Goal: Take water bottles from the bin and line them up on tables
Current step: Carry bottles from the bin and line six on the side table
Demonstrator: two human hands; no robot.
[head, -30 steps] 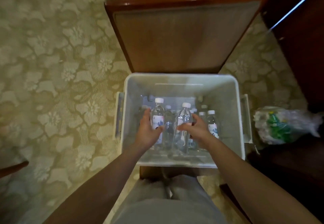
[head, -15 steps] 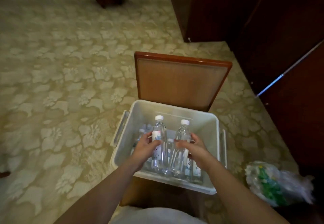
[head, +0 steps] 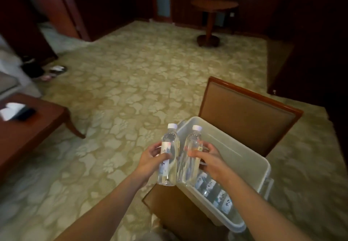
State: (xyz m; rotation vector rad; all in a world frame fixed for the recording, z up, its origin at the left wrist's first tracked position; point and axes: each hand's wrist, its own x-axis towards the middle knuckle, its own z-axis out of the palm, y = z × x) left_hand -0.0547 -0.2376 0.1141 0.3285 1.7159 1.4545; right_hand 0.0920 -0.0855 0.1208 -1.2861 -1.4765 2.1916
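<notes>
Nearest to me, two bare forearms reach out from the bottom of the view. The left grip [head: 150, 158] is curled round the labelled middle of one water bottle [head: 170, 139], and the right grip [head: 209, 158] is wrapped round a second water bottle [head: 193, 142]. Both bottles are upright with white caps on top, side by side and almost touching, held up above the near-left corner of the pale plastic bin [head: 235, 157]. Low in the bin, more labelled bottles [head: 212, 189] show through its near side. The bin sits on the seat of a wood-framed chair [head: 246, 123], whose padded back rises just behind it. A floral carpet [head: 150, 82] spreads beyond. At left, a low wooden surface [head: 28, 133] carries a white item [head: 11, 109] beside a dark one [head: 25, 114]. Far back stands a round pedestal table [head: 213, 7].
</notes>
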